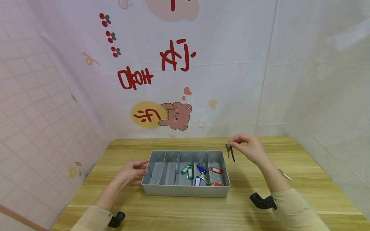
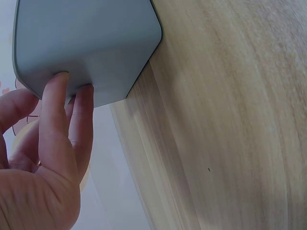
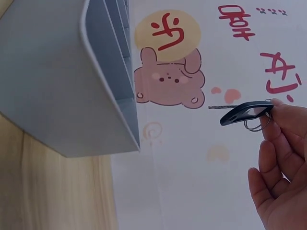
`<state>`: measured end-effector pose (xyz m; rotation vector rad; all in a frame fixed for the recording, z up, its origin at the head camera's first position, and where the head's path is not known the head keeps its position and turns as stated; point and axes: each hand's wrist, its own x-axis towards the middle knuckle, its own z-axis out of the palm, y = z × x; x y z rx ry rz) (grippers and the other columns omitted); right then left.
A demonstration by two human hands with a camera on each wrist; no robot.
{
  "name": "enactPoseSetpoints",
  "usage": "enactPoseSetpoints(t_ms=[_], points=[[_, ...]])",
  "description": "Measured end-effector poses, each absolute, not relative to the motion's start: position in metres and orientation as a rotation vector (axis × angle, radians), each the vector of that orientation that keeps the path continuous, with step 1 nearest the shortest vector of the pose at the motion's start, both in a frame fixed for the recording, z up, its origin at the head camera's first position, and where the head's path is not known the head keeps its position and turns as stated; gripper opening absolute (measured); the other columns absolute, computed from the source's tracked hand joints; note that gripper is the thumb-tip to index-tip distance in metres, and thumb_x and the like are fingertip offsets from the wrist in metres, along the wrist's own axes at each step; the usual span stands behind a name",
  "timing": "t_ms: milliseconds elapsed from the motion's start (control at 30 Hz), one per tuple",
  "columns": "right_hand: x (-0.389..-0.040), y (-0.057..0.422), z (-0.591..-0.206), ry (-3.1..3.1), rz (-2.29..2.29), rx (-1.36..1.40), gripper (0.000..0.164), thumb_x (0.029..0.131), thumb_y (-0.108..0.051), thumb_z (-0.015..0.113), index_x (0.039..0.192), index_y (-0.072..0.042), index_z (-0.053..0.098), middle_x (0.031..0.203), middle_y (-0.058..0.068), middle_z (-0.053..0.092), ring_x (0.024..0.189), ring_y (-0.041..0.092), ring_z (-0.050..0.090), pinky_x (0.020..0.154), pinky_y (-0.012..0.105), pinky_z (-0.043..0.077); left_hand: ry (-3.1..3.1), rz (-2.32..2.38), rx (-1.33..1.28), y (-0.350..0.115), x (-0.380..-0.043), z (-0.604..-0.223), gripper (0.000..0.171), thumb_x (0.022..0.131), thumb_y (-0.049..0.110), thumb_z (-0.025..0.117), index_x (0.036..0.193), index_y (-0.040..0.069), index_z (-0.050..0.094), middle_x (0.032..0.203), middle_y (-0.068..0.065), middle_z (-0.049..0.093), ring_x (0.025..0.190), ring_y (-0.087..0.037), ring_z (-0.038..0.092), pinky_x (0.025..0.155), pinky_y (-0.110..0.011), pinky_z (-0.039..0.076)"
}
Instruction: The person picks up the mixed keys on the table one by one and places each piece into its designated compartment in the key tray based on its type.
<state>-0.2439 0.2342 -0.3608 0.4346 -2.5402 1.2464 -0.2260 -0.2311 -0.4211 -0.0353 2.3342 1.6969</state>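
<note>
A grey divided box stands on the table. My left hand is at its left end, and in the left wrist view the fingertips touch the outer end wall. Beyond the box's right end, my right hand pinches a key ring above the table. A key and a black key tag hang from it. Green key tags lie in the middle compartment, blue key tags with keys in the one to its right, and red key tags in the rightmost.
The two left compartments hold nothing visible. Another key lies on the wooden table right of my right forearm, which partly hides it. A printed white sheet hangs behind the table.
</note>
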Motion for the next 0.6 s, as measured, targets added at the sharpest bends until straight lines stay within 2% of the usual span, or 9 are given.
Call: enactPoseSetpoints(t_ms=[600], points=[[-0.248, 0.193, -0.350, -2.485, 1.362, 0.537, 0.010, 0.088, -0.022, 0.078, 0.092, -0.014, 0.077, 0.097, 0.000, 0.071, 0.092, 0.020, 0.060, 0.079, 0.041, 0.047, 2.325, 1.697, 0.029, -0.233, -0.227, -0.421, 0.059, 0.093, -0.001, 0.064, 0.147, -0.005, 0.041, 0.130, -0.033, 0.054, 0.098, -0.032, 0.067, 0.069, -0.044, 0.060]])
